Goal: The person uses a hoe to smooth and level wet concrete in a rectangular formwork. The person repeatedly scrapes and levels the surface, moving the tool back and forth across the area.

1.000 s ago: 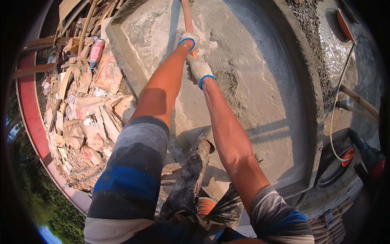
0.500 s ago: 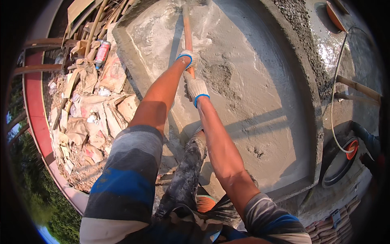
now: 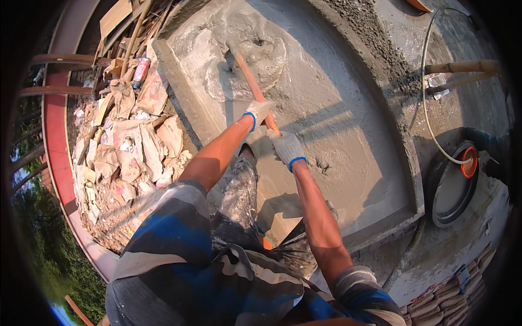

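Observation:
Both my hands wear pale knit gloves with blue cuffs and grip one long wooden handle [image 3: 249, 77]. My left hand [image 3: 259, 112] is wrapped round it farther along the shaft. Nearer to me, my right hand [image 3: 286, 146] closes on the handle's near end. The handle slants away to the upper left, and its far end dips into wet grey cement mix [image 3: 337, 146]; whatever tool head it carries is hidden under the mix. A shallow trough with a raised rim [image 3: 185, 103] holds the mix, which is churned up around the sunken end.
Torn paper sacks [image 3: 141, 146] and rubble lie left of the trough, with a red can [image 3: 141, 70] among them. At right stand a round black tub [image 3: 441, 209] with a hose [image 3: 426, 103] and wooden poles [image 3: 462, 67]. Stacked sacks [image 3: 443, 307] are at lower right.
Both hands have drawn back toward me with the handle, which now tilts more to the left. Its far end has come nearer, and the mix around it is freshly stirred.

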`<state>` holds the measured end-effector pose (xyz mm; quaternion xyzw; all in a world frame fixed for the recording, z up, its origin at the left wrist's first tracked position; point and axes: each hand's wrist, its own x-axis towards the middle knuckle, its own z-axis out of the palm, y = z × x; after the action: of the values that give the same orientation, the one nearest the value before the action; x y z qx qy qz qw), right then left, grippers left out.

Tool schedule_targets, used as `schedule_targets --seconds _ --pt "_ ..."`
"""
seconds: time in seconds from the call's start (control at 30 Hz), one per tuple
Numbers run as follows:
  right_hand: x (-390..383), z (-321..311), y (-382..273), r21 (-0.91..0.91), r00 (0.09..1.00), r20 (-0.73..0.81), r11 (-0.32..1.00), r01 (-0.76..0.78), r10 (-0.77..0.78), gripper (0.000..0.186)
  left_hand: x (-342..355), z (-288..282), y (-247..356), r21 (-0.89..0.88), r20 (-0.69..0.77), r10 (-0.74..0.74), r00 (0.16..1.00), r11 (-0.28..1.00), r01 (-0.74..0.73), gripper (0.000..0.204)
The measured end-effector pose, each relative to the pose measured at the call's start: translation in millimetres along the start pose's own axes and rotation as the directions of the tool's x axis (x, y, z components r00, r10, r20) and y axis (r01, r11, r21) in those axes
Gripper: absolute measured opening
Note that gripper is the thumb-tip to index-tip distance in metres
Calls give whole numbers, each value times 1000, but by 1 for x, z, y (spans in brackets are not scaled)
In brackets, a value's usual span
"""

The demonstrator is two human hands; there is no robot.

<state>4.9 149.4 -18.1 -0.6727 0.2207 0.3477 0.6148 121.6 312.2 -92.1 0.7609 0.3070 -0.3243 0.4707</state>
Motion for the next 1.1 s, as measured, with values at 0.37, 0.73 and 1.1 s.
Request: schedule_targets --seconds 0.37,0.73,1.1 --pt "-303 -148 176 -364 951 -174 881 -303 255 54 -80 207 -141 -606 375 -330 866 620 498 16" --pt "-454 -173 240 -405 860 -336 765 -501 385 36 -267 223 -107 -395 809 -257 528 428 813 18" --pt "15 9 -25 -149 994 68 986 -71 82 47 87 -105 165 -662 201 64 978 744 87 15"
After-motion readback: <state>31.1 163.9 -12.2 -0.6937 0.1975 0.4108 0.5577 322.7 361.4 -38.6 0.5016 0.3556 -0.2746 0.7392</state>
